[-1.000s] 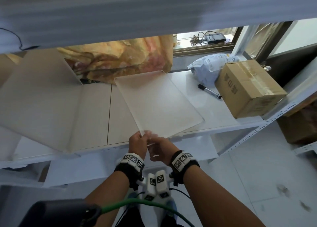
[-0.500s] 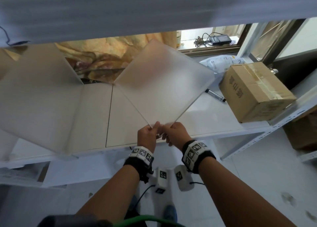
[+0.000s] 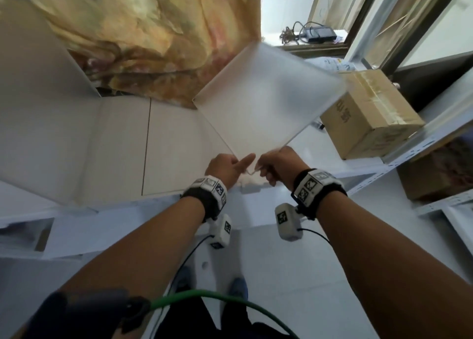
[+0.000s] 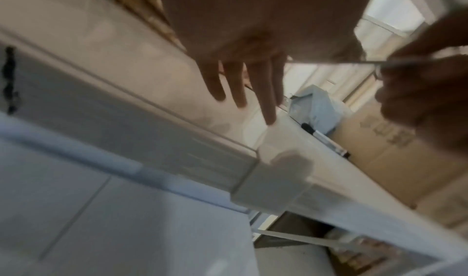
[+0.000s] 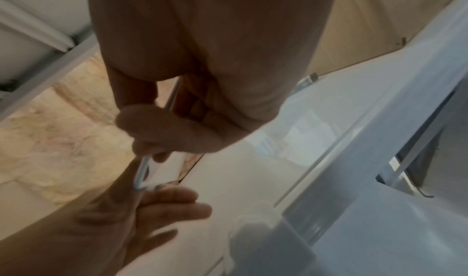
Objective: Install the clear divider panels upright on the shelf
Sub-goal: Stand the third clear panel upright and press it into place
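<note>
A frosted clear divider panel [image 3: 266, 100] hangs tilted above the white shelf [image 3: 179, 144], its far edge raised toward the window. My right hand [image 3: 277, 163] pinches the near corner; in the right wrist view its thumb and fingers [image 5: 157, 140] clamp the thin panel edge [image 5: 144, 166]. My left hand [image 3: 231, 166] sits beside it with the thumb laid against the corner. Its fingers [image 4: 253, 84] hang straight below the panel edge [image 4: 341, 61]. A second panel [image 3: 43, 123] leans at the shelf's left. A small white clip [image 3: 252, 186] sits on the shelf's front rail under my hands.
A cardboard box [image 3: 371, 118] stands on the shelf's right end, with a black marker [image 3: 320, 126] and a pale plastic bag [image 3: 332, 63] beside it. Yellow patterned fabric [image 3: 153, 44] hangs behind the shelf. An upper shelf board runs overhead. Tiled floor lies below.
The panel went from lying flat on the shelf to tilted up and swung right, held by its near corner. My left fingers have straightened and my hands have spread slightly apart.
</note>
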Motion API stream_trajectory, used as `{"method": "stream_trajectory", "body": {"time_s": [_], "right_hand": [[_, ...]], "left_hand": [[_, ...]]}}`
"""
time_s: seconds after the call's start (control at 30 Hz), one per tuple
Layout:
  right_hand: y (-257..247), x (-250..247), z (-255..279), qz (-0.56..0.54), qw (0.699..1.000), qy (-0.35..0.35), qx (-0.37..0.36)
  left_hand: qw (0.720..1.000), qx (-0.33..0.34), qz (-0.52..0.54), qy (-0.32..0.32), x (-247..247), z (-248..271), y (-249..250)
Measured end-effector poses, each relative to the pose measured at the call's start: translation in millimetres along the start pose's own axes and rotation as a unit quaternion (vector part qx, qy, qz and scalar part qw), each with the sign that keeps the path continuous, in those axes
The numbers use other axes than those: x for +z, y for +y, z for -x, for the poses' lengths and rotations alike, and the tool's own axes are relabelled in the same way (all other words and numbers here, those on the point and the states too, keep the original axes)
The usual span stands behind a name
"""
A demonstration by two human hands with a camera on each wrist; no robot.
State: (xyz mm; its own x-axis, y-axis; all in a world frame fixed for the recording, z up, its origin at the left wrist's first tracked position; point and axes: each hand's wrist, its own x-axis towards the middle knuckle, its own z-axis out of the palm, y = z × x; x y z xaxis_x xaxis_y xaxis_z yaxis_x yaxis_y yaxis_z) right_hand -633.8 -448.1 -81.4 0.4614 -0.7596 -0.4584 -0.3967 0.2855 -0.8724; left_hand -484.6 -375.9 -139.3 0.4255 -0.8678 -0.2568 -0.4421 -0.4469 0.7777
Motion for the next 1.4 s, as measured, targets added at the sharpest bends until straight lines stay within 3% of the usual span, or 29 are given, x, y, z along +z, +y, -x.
{"method": "stream_trajectory", "body": {"time_s": [0.1, 0.27, 0.43, 0.53, 0.6, 0.77, 0.97, 1.3, 1.4], "right_hand": [[0.7, 6.2, 0.0, 0.037, 0.998, 0.03, -0.033], [14.4, 16.7, -1.1, 0.104, 0.992, 0.065, -0.031], [22.2, 18.4, -8.0, 0.135, 0.988, 0.075, -0.022], [26.1, 16.0, -12.7, 0.148, 0.986, 0.078, -0.02], [27.7, 15.4, -15.4, 0.159, 0.984, 0.082, -0.023], [23.9, 16.2, -23.4, 0.169, 0.98, 0.101, -0.017], [13.4, 16.6, -24.6, 0.125, 0.988, 0.088, -0.003], [24.2, 21.1, -9.1, 0.241, 0.964, 0.104, -0.034], [23.9, 21.1, -7.4, 0.244, 0.964, 0.102, -0.03]], "left_hand": [[0.99, 0.051, -0.12, 0.049, 6.6, -0.2, -6.1], [0.982, 0.133, -0.133, -0.029, 27.9, -5.4, -38.1], [0.975, 0.146, -0.168, -0.027, 31.7, -13.9, -46.9], [0.95, 0.167, -0.256, -0.055, 39.0, -13.1, -40.7], [0.946, 0.152, -0.282, -0.048, 48.8, -14.1, -41.0], [0.968, 0.101, -0.227, 0.03, 68.4, -19.8, -34.0], [0.982, 0.028, -0.177, 0.053, 70.4, -23.7, -21.8], [0.957, 0.043, -0.288, -0.007, 65.9, -14.0, -17.1], [0.954, 0.064, -0.291, 0.023, 63.8, -10.0, -18.5]]}}
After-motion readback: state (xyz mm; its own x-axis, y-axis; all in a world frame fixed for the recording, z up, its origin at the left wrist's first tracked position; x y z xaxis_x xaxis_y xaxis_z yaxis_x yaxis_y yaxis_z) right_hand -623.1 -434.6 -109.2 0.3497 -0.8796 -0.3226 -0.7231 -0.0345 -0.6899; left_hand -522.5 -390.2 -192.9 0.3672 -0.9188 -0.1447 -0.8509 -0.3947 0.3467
